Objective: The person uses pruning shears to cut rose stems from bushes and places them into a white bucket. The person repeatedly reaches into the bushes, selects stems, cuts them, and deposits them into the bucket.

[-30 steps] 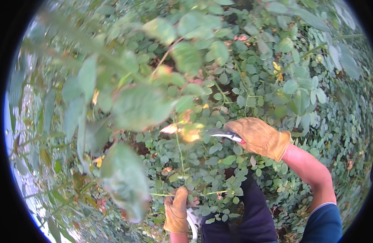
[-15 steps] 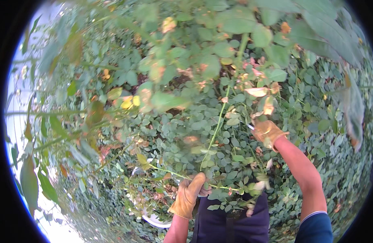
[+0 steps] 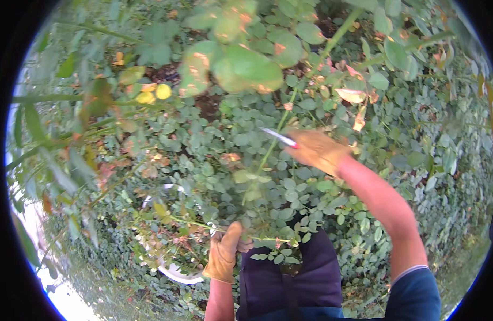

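Note:
My right hand [image 3: 317, 151], in a tan leather glove, grips pruning shears [image 3: 279, 137] whose silver blades point left at a long green stem [image 3: 289, 107] of a leafy bush. My left hand [image 3: 225, 252], also gloved in tan, is closed around a thin stem low in the bush, among small leaves. Both arms reach up from the lower edge. The shears' handles are hidden inside my right glove.
Dense green foliage with yellowing and spotted leaves [image 3: 241, 64] fills the view. A white bucket rim [image 3: 177, 273] shows below the branches at lower left. My dark apron [image 3: 289, 273] is at the bottom centre. Low ground-cover plants lie on the right.
My view has shifted, and the right hand with the shears has moved up and left toward the green stem. The left hand keeps its hold on the low stem.

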Motion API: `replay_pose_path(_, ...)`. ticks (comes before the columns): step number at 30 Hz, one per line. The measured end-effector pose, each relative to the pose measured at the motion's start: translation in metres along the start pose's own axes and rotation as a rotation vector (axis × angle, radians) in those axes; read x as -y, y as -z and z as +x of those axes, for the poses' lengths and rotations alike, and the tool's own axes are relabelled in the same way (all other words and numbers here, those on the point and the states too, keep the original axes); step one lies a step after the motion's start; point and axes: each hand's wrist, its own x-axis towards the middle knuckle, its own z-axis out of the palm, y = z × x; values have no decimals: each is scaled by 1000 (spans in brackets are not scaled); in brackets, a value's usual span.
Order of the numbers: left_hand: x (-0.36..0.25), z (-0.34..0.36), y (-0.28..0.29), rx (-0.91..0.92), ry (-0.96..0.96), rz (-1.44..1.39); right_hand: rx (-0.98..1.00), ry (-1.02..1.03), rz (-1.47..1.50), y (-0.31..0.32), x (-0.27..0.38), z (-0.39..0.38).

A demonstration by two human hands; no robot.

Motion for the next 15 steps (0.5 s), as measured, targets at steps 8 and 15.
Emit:
replay_pose_path(8, 22, 17, -6, -69, 69, -96, -287, -370, -137, -103, -18, 78)
replay_pose_path(15, 2, 17, 12, -23, 9, -103, -392, -299, -74, -131, 64, -32)
